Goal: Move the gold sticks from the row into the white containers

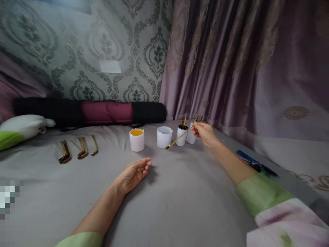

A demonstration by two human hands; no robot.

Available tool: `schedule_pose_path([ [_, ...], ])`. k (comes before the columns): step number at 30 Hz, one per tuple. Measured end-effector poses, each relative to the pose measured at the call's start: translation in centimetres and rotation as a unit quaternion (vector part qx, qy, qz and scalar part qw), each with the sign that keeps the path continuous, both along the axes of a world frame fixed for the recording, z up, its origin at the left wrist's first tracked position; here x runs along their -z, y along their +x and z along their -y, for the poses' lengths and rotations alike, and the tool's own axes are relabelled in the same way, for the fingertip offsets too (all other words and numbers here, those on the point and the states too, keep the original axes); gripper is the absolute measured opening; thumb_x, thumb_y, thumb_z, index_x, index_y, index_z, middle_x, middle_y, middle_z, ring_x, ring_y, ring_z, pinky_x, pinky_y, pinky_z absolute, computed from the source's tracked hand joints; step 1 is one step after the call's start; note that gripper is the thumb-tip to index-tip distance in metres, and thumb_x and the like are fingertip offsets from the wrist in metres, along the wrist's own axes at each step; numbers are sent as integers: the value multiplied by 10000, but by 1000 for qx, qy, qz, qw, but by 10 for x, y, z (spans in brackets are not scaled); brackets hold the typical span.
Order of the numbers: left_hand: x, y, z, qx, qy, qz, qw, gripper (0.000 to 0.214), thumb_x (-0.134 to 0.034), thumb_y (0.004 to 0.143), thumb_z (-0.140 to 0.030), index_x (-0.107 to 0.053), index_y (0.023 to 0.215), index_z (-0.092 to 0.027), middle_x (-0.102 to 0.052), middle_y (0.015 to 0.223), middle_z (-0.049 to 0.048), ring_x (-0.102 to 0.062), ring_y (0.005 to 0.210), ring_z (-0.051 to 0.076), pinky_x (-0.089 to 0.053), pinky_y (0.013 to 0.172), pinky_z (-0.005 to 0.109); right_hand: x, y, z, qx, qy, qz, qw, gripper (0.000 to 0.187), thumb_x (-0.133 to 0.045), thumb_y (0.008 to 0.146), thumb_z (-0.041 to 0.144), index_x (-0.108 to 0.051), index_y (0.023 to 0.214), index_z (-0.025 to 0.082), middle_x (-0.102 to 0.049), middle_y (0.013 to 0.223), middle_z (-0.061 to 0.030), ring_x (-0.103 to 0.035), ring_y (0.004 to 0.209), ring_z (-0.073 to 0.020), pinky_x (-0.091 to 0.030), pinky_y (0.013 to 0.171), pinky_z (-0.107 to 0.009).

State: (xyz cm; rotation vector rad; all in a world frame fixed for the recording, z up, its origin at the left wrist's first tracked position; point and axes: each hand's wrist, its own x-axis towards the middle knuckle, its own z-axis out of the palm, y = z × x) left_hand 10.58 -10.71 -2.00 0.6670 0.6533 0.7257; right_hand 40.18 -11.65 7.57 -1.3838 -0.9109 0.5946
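My right hand [205, 133] pinches a thin golden strip [178, 139] by its upper end, and the strip slants down to the left, its tip near a white empty-looking cup [164, 137]. Behind the strip stand two narrow white cups, one [182, 134] with brown sticks in it, another [191, 135] partly hidden by my fingers. A white cup of yellow liquid [137, 139] stands further left. My left hand [134, 174] rests palm up on the grey sheet [180, 199], fingers loosely open, holding nothing.
Bent golden strips [77, 148] lie in small groups at the left. A black and maroon bolster [89, 111] runs along the patterned wall. A white and green pillow [19, 128] is far left. Blue-handled tools [253, 163] lie at right by the purple curtain [244, 61].
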Motion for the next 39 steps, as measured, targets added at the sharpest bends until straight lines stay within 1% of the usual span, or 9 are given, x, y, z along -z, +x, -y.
schedule_pose_path([
  [8,-3,0,0,-14,-21,4,1000,149,-527,767,-107,-582,903,-81,-589,761,65,-552,594,69,-469,506,162,-28,27,1,53,31,17,998,136,-496,793,201,-567,714,116,-589,605,-23,-467,401,-33,-348,338,-131],
  [13,-2,0,-1,-14,-22,8,1000,153,-519,773,-104,-581,911,-81,-587,756,61,-546,581,62,-467,498,157,-40,39,-1,85,42,27,995,152,-481,794,176,-563,680,120,-580,580,-17,-456,375,-32,-341,320,-133],
  [18,-3,-1,0,-14,-25,10,1000,158,-519,770,-95,-578,916,-78,-586,752,55,-547,580,60,-472,505,157,-45,46,-3,111,37,32,993,135,-493,786,166,-556,674,123,-588,590,-25,-460,380,-32,-342,320,-130],
  [23,-1,-1,-1,-14,-24,15,999,150,-516,773,-98,-578,908,-78,-584,751,59,-540,577,61,-468,498,158,-48,52,-5,132,36,26,990,135,-485,791,166,-549,678,128,-585,586,-24,-460,380,-35,-344,323,-137],
  [32,-4,-1,0,-16,-26,16,999,143,-512,775,-94,-580,899,-76,-578,742,60,-534,576,61,-465,493,155,-62,57,-10,172,37,47,983,136,-442,812,164,-532,721,120,-575,593,-19,-459,416,-30,-331,366,-141],
  [39,-2,-1,-1,-15,-26,18,999,145,-519,770,-96,-586,897,-82,-579,750,62,-535,581,63,-468,495,155,-61,62,-15,188,35,61,980,141,-442,812,159,-529,712,110,-553,560,-14,-459,419,-31,-324,372,-136],
])
